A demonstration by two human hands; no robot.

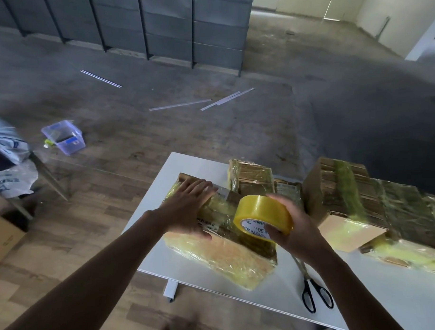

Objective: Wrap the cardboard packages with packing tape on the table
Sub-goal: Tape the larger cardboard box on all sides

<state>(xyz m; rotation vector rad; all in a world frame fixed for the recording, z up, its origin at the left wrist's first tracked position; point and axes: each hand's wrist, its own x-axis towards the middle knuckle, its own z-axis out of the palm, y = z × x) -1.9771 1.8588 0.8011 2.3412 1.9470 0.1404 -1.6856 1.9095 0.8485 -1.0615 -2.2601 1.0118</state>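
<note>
Mid-task. Left hand (189,208) lay flat, fingers straight, pressing the near package (223,251) at the counter's (379,301) left end. Right hand (293,229) gripped the tape roll (262,217) just above it. Far and right packages (358,202) looked taped; this one seemed partly wrapped.

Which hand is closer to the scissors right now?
Right. The right hand, holding the tape roll, is just beyond the scissors; the left hand rests on the package, farther left.
</note>
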